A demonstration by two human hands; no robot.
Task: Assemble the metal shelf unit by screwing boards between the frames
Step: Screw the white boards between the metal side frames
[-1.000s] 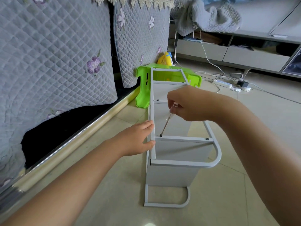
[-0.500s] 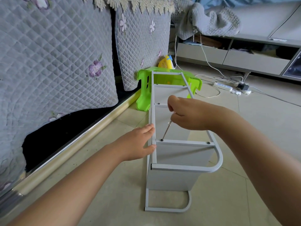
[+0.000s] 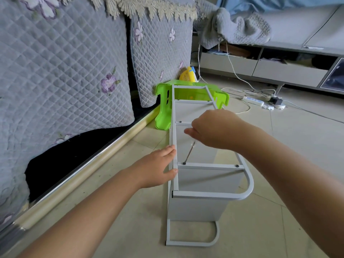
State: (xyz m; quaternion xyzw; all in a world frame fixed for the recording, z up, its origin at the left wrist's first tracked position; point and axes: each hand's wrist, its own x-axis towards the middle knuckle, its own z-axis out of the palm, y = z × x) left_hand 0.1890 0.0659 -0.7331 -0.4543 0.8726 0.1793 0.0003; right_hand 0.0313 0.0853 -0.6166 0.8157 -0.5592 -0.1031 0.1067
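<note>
Two bare forearms in view, no sleeves visible up to the frame edge. Left hand (image 3: 156, 170) bare: no glove, ring, watch or band at the wrist. Right hand (image 3: 214, 131) also bare, nothing worn at the wrist or on the back of the hand. Left fingers (image 3: 167, 151) show short, unpainted nails; thumbnail likewise plain. Right fingers (image 3: 189, 130) are partly blurred, so nail detail cannot be told. No marks, tattoos or bandages seen on either forearm. Both forearms look smooth. Rest of the body is out of frame.
</note>
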